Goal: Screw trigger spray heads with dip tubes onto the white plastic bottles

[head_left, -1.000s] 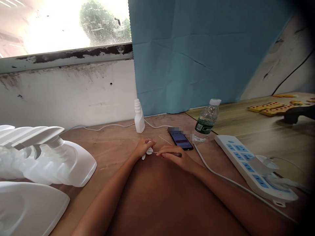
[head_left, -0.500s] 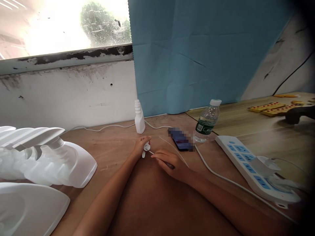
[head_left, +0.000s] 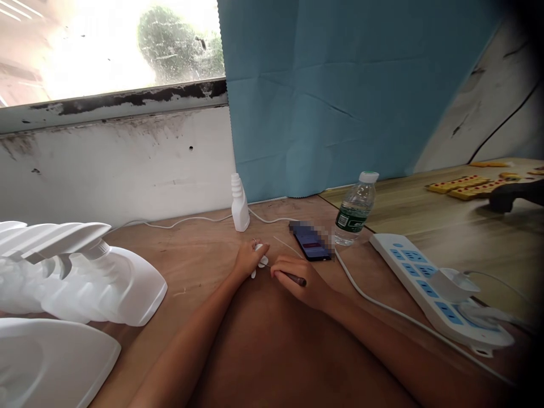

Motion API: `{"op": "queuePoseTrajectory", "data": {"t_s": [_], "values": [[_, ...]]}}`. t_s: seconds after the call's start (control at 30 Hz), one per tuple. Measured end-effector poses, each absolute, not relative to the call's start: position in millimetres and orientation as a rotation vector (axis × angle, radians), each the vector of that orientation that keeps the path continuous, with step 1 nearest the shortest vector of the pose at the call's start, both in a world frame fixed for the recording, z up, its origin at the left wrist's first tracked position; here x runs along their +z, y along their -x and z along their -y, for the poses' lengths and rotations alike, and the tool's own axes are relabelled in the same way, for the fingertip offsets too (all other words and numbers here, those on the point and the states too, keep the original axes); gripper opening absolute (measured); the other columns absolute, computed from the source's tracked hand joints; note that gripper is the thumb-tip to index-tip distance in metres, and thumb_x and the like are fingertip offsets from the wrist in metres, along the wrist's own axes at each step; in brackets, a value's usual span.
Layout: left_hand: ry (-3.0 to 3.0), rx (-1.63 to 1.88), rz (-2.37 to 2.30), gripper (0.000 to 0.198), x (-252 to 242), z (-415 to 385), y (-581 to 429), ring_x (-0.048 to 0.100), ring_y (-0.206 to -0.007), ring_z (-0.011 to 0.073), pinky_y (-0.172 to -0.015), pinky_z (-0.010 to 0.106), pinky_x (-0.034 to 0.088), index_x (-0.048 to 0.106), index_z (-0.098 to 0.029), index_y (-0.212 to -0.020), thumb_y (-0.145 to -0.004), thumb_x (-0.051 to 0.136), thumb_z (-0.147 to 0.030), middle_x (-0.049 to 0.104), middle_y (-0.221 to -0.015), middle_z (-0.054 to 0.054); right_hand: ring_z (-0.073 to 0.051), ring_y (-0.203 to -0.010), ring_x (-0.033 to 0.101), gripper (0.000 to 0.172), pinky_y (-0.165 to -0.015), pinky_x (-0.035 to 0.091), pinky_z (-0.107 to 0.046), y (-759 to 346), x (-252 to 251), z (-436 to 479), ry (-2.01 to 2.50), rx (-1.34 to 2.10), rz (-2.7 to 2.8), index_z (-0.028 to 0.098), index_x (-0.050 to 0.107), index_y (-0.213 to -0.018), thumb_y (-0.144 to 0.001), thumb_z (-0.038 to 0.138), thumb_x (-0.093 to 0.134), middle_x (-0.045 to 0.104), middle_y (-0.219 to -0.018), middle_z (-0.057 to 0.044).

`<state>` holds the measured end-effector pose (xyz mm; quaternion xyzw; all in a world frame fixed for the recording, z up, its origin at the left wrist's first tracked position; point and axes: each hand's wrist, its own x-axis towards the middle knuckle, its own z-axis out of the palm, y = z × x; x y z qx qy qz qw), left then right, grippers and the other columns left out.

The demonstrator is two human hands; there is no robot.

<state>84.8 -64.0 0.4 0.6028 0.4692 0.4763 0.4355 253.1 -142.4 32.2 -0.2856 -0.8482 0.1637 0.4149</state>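
My left hand (head_left: 247, 259) is closed around a small white plastic part (head_left: 263, 262), held just above the brown tabletop. Most of the part is hidden by my fingers, and a narrow white tab pokes out below them. In my right hand (head_left: 302, 279) is a thin tool with a dark brown handle (head_left: 297, 279), gripped like a pen. Its slim shaft points left and reaches the white part; I cannot make out the shape of the tip.
A small white bottle (head_left: 240, 211) stands behind my hands. To the right are a phone (head_left: 309, 242), a water bottle (head_left: 352, 218) and a power strip (head_left: 419, 277) with plugs and cables. White plastic bottles (head_left: 140, 283) lie at left. Yellow pieces (head_left: 461, 184) sit at far right.
My left hand has moved slightly right and turned, with its thumb now over the white part. My right hand has shifted a little right, and the tool's handle shows more.
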Motion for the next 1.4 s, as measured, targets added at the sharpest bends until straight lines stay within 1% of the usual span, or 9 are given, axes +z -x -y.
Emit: {"op": "queuePoseTrajectory", "data": {"t_s": [0.07, 0.23, 0.37, 0.57, 0.77, 0.87, 1.03, 1.2, 1.4], "values": [[-1.536, 1.184, -1.168, 0.032, 1.7, 65.9, -86.2, 0.041, -0.048, 0.0091, -0.048, 0.021, 0.028, 0.051, -0.017, -0.049, -0.069, 0.070, -0.035, 0.045, -0.048, -0.004, -0.017, -0.069, 0.056, 0.022, -0.067, 0.044, -0.030, -253.6, 30.8, 142.6, 0.720, 0.436, 2.126, 0.019, 0.061, -0.076, -0.091, 0.014, 0.047, 0.059, -0.071, -0.003], [-1.491, 1.203, -1.184, 0.037, 3.1, 60.5, -79.0, 0.038, -0.042, 0.0089, -0.045, 0.022, 0.029, 0.048, -0.019, -0.053, -0.074, 0.058, -0.047, 0.042, -0.047, -0.004, -0.019, -0.083, 0.060, 0.021, -0.078, 0.048, -0.032, -249.8, 27.6, 144.1, 0.701, 0.542, 2.113, 0.020, 0.065, -0.095, -0.097, 0.020, 0.044, 0.063, -0.089, -0.007], [-1.449, 1.224, -1.189, 0.038, 2.2, 56.8, -73.7, 0.037, -0.039, 0.0078, -0.041, 0.021, 0.028, 0.048, -0.019, -0.054, -0.072, 0.059, -0.051, 0.042, -0.046, -0.005, -0.018, -0.087, 0.061, 0.023, -0.080, 0.049, -0.031, -246.2, 25.6, 144.7, 0.705, 0.609, 2.076, 0.020, 0.066, -0.101, -0.098, 0.023, 0.044, 0.063, -0.093, -0.007], [-1.393, 1.227, -1.154, 0.040, 2.3, 58.2, -73.3, 0.036, -0.037, 0.0073, -0.038, 0.020, 0.026, 0.047, -0.019, -0.053, -0.071, 0.060, -0.052, 0.040, -0.045, -0.005, -0.018, -0.088, 0.061, 0.023, -0.081, 0.048, -0.031, -246.7, 24.0, 145.0, 0.678, 0.628, 2.080, 0.019, 0.067, -0.102, -0.098, 0.023, 0.044, 0.063, -0.096, -0.008], [-1.334, 1.193, -1.106, 0.041, 4.7, 59.3, -70.8, 0.036, -0.034, 0.0069, -0.037, 0.021, 0.025, 0.049, -0.018, -0.054, -0.071, 0.063, -0.053, 0.042, -0.043, -0.005, -0.018, -0.083, 0.062, 0.025, -0.079, 0.049, -0.030, -245.2, 25.0, 141.9, 0.749, 0.825, 1.909, 0.019, 0.070, -0.096, -0.098, 0.030, 0.047, 0.064, -0.086, -0.006], [-1.286, 1.193, -1.103, 0.045, 4.1, 57.7, -69.9, 0.036, -0.032, 0.0071, -0.035, 0.022, 0.023, 0.049, -0.019, -0.055, -0.072, 0.063, -0.058, 0.043, -0.043, -0.005, -0.018, -0.085, 0.063, 0.026, -0.081, 0.049, -0.031, -244.0, 25.0, 142.3, 0.729, 0.835, 1.899, 0.019, 0.070, -0.098, -0.098, 0.032, 0.048, 0.065, -0.087, -0.006], [-1.221, 1.217, -1.094, 0.046, 3.2, 56.2, -69.6, 0.035, -0.033, 0.0053, -0.035, 0.020, 0.025, 0.048, -0.018, -0.058, -0.079, 0.061, -0.057, 0.043, -0.044, -0.006, -0.018, -0.091, 0.062, 0.025, -0.083, 0.049, -0.031, -240.7, 24.6, 146.8, 0.714, 0.756, 1.955, 0.021, 0.069, -0.106, -0.099, 0.027, 0.046, 0.064, -0.095, -0.007], [-1.141, 1.257, -1.057, 0.046, 1.3, 58.5, -74.1, 0.037, -0.033, 0.0075, -0.034, 0.021, 0.025, 0.048, -0.019, -0.057, -0.071, 0.064, -0.060, 0.043, -0.043, -0.005, -0.019, -0.100, 0.060, 0.025, -0.090, 0.049, -0.034, -238.8, 21.5, 148.3, 0.714, 0.515, 2.122, 0.024, 0.065, -0.113, -0.098, 0.020, 0.045, 0.061, -0.107, -0.008], [-1.033, 1.243, -0.982, 0.050, -3.5, 61.5, -87.7, 0.039, -0.038, 0.0089, -0.039, 0.023, 0.032, 0.045, -0.020, -0.059, -0.073, 0.056, -0.067, 0.043, -0.046, -0.004, -0.026, -0.115, 0.056, 0.030, -0.097, 0.047, -0.046, -242.2, 20.0, 144.1, 0.713, 0.139, 2.259, 0.026, 0.062, -0.119, -0.094, 0.015, 0.049, 0.056, -0.125, -0.012]]}}
